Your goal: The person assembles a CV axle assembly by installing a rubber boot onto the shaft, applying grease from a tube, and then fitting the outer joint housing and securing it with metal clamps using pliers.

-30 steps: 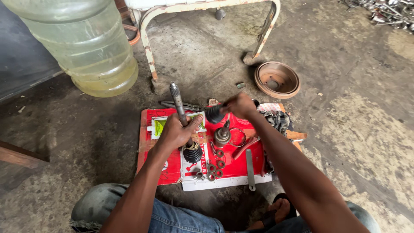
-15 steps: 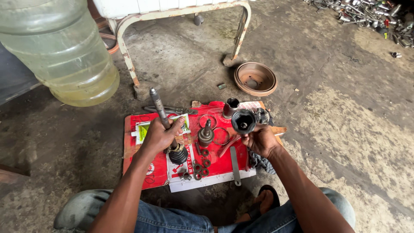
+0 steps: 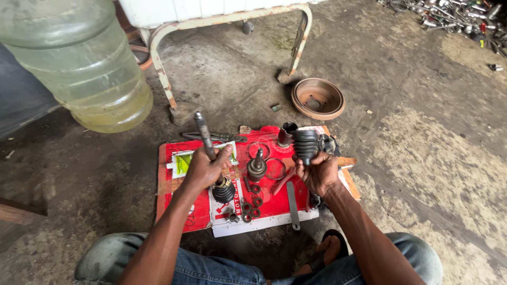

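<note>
My left hand [image 3: 207,169] grips a metal axle shaft [image 3: 203,133] that stands tilted, its top end pointing away from me and a dark rubber boot [image 3: 224,191] at its lower end. My right hand [image 3: 318,172] holds up a black ribbed rubber boot [image 3: 306,144] over the red cardboard sheet [image 3: 182,211] on the floor. Between my hands on the sheet stand a small metal joint piece [image 3: 257,167], a thin metal ring [image 3: 275,169] and several small round parts [image 3: 249,206]. A flat metal tool [image 3: 293,205] and a red-handled tool [image 3: 282,182] lie beside my right hand.
A large clear water bottle [image 3: 79,68] with yellowish liquid stands at the far left. A rusty white metal frame [image 3: 222,24] stands behind the sheet. A rusty brake drum [image 3: 318,98] lies on the concrete to the right. Scrap metal parts [image 3: 454,16] pile at top right. My knees [image 3: 108,258] frame the near edge.
My right hand has drawn back from above the joint piece toward the sheet's right side and turned the black boot upright. My left hand keeps its grip on the shaft.
</note>
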